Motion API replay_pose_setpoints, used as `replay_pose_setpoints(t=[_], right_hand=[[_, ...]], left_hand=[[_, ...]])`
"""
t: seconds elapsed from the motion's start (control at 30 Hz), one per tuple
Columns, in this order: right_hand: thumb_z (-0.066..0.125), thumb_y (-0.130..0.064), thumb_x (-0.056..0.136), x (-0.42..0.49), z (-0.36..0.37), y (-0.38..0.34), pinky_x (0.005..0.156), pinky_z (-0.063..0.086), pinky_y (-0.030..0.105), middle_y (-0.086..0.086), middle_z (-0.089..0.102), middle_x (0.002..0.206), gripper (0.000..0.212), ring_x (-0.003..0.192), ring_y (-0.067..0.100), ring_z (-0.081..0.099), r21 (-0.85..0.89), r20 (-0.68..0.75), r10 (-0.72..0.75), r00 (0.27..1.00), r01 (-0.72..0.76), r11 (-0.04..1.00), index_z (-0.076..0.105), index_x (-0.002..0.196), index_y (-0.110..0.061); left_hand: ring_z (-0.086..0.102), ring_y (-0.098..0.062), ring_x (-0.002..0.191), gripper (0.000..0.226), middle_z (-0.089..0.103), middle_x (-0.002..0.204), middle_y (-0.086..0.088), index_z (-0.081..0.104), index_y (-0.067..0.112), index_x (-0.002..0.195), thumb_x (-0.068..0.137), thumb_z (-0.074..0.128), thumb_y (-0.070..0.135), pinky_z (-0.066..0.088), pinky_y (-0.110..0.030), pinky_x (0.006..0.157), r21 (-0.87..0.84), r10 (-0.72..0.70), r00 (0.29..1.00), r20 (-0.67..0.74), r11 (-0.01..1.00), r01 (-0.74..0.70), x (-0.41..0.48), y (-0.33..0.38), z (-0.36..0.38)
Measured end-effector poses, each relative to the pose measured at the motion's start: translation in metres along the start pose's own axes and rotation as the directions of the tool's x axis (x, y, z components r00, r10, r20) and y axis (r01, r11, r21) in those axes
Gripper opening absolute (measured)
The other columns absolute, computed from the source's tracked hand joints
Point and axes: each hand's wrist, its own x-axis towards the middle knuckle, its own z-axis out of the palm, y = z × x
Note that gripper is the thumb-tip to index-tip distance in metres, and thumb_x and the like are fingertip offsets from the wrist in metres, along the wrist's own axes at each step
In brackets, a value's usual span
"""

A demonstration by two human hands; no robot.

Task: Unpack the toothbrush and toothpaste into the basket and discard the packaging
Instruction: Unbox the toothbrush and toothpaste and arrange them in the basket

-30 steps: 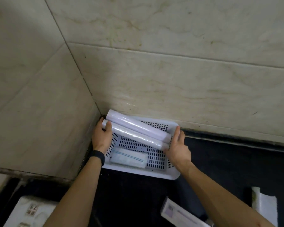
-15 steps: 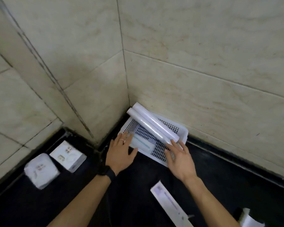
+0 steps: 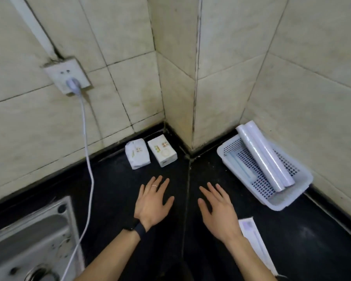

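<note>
A white perforated basket (image 3: 286, 201) sits on the black counter against the right wall. Two white rolls (image 3: 265, 157) lie across it, and a pale flat packet (image 3: 240, 166) rests on its floor. A long white toothbrush package (image 3: 255, 245) lies flat on the counter, partly under my right forearm. My left hand (image 3: 153, 203) and my right hand (image 3: 217, 210) hover over the counter, palms down, fingers spread, holding nothing. Both are well left of the basket.
Two small white packs (image 3: 150, 154) lie by the wall corner ahead of my hands. A white cable (image 3: 87, 159) runs down from a wall socket (image 3: 68, 78) across the counter. A steel sink (image 3: 28, 240) fills the lower left.
Both hands have left the basket and pulled back to the left, now empty over the counter. The view has swung left, bringing the socket, cable and sink into sight.
</note>
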Motion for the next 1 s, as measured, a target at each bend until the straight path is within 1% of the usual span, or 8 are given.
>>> replay_pose_setpoints(t=[0.17, 0.27, 0.4, 0.6, 0.67, 0.73, 0.87, 1.0], right_hand=[[0.047, -0.047, 0.101, 0.048, 0.025, -0.042, 0.124, 0.016, 0.030, -0.011, 0.032, 0.161, 0.051, 0.153, 0.008, 0.008, -0.039, 0.103, -0.060, 0.993, 0.064, 0.997, 0.042, 0.150, -0.033], [0.045, -0.046, 0.102, 0.084, 0.045, -0.060, 0.124, 0.016, 0.030, -0.010, 0.030, 0.162, 0.052, 0.153, 0.008, 0.008, -0.068, 0.139, -0.067, 0.988, 0.077, 0.995, 0.040, 0.152, -0.031], [0.041, -0.048, 0.102, 0.141, 0.077, -0.077, 0.125, 0.016, 0.034, -0.008, 0.023, 0.165, 0.058, 0.154, 0.012, 0.008, -0.159, 0.199, -0.051, 0.979, 0.083, 0.984, 0.030, 0.156, -0.030], [0.041, -0.066, 0.095, 0.210, 0.128, -0.078, 0.124, 0.013, 0.048, 0.006, -0.019, 0.167, 0.089, 0.154, 0.034, -0.006, -0.334, 0.292, 0.051, 0.955, 0.052, 0.941, -0.012, 0.158, -0.033], [0.043, -0.069, 0.093, 0.223, 0.141, -0.076, 0.122, 0.015, 0.050, 0.010, -0.026, 0.164, 0.095, 0.153, 0.038, -0.007, -0.365, 0.319, 0.105, 0.942, 0.020, 0.931, -0.017, 0.157, -0.033], [0.044, -0.064, 0.095, 0.229, 0.152, -0.073, 0.120, 0.025, 0.050, 0.011, -0.026, 0.164, 0.093, 0.153, 0.039, -0.001, -0.364, 0.327, 0.132, 0.936, -0.004, 0.931, -0.018, 0.156, -0.032], [0.043, -0.049, 0.101, 0.225, 0.168, -0.064, 0.107, 0.046, 0.052, 0.015, -0.013, 0.166, 0.080, 0.148, 0.042, 0.013, -0.368, 0.245, 0.098, 0.965, -0.001, 0.930, -0.009, 0.159, -0.029], [0.046, -0.044, 0.102, 0.227, 0.171, -0.065, 0.099, 0.049, 0.054, 0.019, 0.000, 0.165, 0.075, 0.141, 0.045, 0.021, -0.368, 0.219, 0.095, 0.971, -0.008, 0.930, 0.004, 0.160, -0.024]], left_hand=[[0.003, -0.017, 0.151, 0.067, 0.012, 0.164, 0.003, 0.017, 0.032, 0.155, 0.096, 0.038, 0.056, 0.006, -0.042, 0.122, -0.033, -0.107, 0.994, -0.001, 0.994, 0.107, 0.030, -0.062, -0.010], [0.006, -0.020, 0.151, 0.068, 0.011, 0.164, 0.000, 0.019, 0.030, 0.155, 0.096, 0.039, 0.056, 0.009, -0.044, 0.121, -0.023, -0.152, 0.988, 0.001, 0.988, 0.151, 0.065, -0.095, -0.011], [0.004, -0.026, 0.151, 0.072, 0.003, 0.165, -0.004, 0.011, 0.030, 0.156, 0.096, 0.042, 0.054, 0.009, -0.047, 0.121, -0.038, -0.196, 0.979, 0.062, 0.979, 0.199, 0.113, -0.133, -0.001], [0.001, -0.030, 0.151, 0.078, -0.009, 0.165, -0.001, -0.002, 0.037, 0.155, 0.097, 0.050, 0.040, 0.007, -0.051, 0.120, -0.021, -0.151, 0.984, 0.096, 0.988, 0.154, 0.165, -0.174, 0.025], [0.001, -0.029, 0.151, 0.073, -0.004, 0.165, 0.001, -0.001, 0.039, 0.155, 0.099, 0.047, 0.034, 0.007, -0.051, 0.120, -0.021, -0.121, 0.984, 0.132, 0.992, 0.125, 0.173, -0.182, 0.034], [0.008, -0.030, 0.151, 0.070, 0.007, 0.165, -0.002, 0.004, 0.040, 0.154, 0.100, 0.047, 0.027, 0.012, -0.052, 0.119, -0.017, -0.099, 0.983, 0.155, 0.995, 0.103, 0.178, -0.188, 0.041], [0.051, -0.038, 0.130, 0.082, 0.047, 0.148, -0.010, 0.041, 0.031, 0.147, 0.076, 0.077, 0.011, 0.044, -0.055, 0.100, 0.064, -0.049, 0.996, 0.080, 0.997, 0.044, 0.179, -0.193, 0.051], [0.060, -0.039, 0.119, 0.082, 0.058, 0.137, -0.013, 0.053, 0.027, 0.139, 0.065, 0.085, 0.011, 0.050, -0.053, 0.093, 0.134, 0.009, 0.999, 0.030, 0.991, -0.013, 0.181, -0.195, 0.048]])
